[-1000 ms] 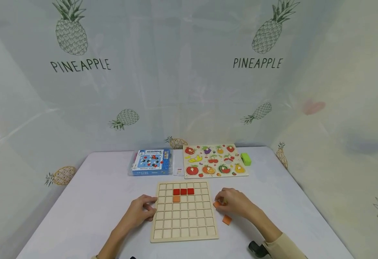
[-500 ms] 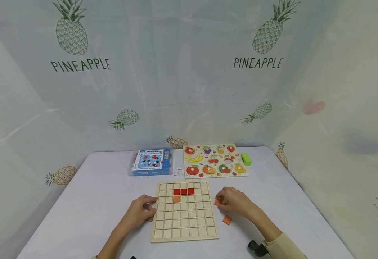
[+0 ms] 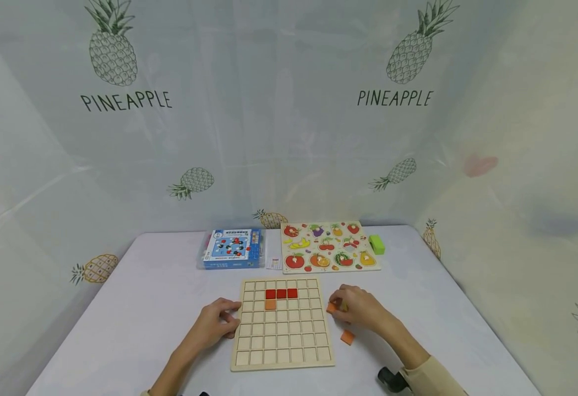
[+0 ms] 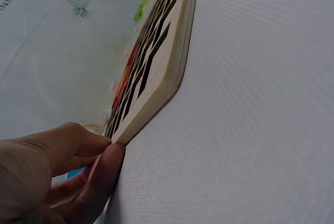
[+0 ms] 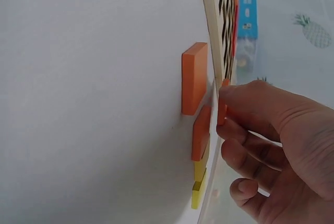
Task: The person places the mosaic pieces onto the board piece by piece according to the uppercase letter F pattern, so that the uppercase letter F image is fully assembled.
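The wooden grid board (image 3: 281,342) lies flat between my hands, with three red square tiles (image 3: 281,293) in a row and one orange tile (image 3: 270,304) below the leftmost. At its left edge, the thumb and index fingertips of my left hand (image 3: 213,323) touch the side; the left wrist view shows them against the rim (image 4: 148,109). To the right of the board, my right hand (image 3: 360,308) pinches an orange square tile (image 5: 223,106) between thumb and fingers. Two more orange tiles (image 5: 194,79) and some yellow tiles (image 5: 198,190) lie beside it on the table.
Behind the board are a blue boxed set (image 3: 232,250), a small printed card (image 3: 273,263) and a fruit puzzle board (image 3: 328,247). A bright green block (image 3: 376,244) stands by the puzzle's right side. A pineapple-printed curtain (image 3: 279,137) hangs behind the white table (image 3: 135,319).
My right hand has shifted very slightly, raising the orange tile a little toward the back of the table. The left hand and the tiles on the board stay as they were.
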`<state>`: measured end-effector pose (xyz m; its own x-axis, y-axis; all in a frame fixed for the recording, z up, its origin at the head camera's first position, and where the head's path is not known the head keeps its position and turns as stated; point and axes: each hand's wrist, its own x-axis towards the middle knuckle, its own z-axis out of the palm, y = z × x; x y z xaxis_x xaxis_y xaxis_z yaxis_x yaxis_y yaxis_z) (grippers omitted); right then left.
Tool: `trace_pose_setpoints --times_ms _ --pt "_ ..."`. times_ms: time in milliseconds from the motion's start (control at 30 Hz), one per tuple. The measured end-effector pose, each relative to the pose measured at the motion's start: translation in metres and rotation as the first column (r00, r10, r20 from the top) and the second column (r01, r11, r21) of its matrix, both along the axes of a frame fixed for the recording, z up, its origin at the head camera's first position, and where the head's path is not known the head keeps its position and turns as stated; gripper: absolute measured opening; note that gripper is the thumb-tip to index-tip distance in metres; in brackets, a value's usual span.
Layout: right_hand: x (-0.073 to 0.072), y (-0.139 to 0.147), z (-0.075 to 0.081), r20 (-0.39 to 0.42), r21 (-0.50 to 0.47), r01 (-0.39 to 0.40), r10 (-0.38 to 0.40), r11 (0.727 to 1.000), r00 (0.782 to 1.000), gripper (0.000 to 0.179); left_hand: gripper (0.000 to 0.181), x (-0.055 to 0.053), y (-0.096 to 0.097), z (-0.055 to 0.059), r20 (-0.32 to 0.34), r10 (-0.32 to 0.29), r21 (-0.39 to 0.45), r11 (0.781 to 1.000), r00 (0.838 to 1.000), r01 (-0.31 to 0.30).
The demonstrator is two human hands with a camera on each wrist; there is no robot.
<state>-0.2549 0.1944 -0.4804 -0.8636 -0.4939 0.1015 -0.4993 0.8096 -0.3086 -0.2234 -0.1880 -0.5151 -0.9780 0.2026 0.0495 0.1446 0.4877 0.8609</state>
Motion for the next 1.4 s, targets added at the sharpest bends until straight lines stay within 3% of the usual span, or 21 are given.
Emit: trace_pose_setpoints --times_ms 267,500,833,1400 --pt "0.001 -0.01 0.005 -0.044 -0.028 -0.042 0.041 0.999 0.998 0.021 0.043 0.0 0.0 0.0 0.001 0.01 -0.011 1.0 1.0 -0.01" --pt "0.0 -0.027 0.005 0.014 -0.036 -0.063 0.064 0.997 0.998 0.02 0.042 0.0 0.0 0.002 -0.009 -0.008 -0.02 1.0 1.0 0.008" --pt "0.0 -0.063 0.007 -0.006 -0.043 -0.166 0.166 0.985 0.986 0.02 0.043 0.002 0.0 0.005 -0.02 -0.01 -0.037 0.999 1.0 0.01" --pt "0.004 -0.117 0.006 -0.014 0.004 -0.231 0.231 0.973 0.973 0.02 0.042 0.0 -0.001 -0.001 -0.03 -0.002 -0.049 0.999 1.0 0.0"
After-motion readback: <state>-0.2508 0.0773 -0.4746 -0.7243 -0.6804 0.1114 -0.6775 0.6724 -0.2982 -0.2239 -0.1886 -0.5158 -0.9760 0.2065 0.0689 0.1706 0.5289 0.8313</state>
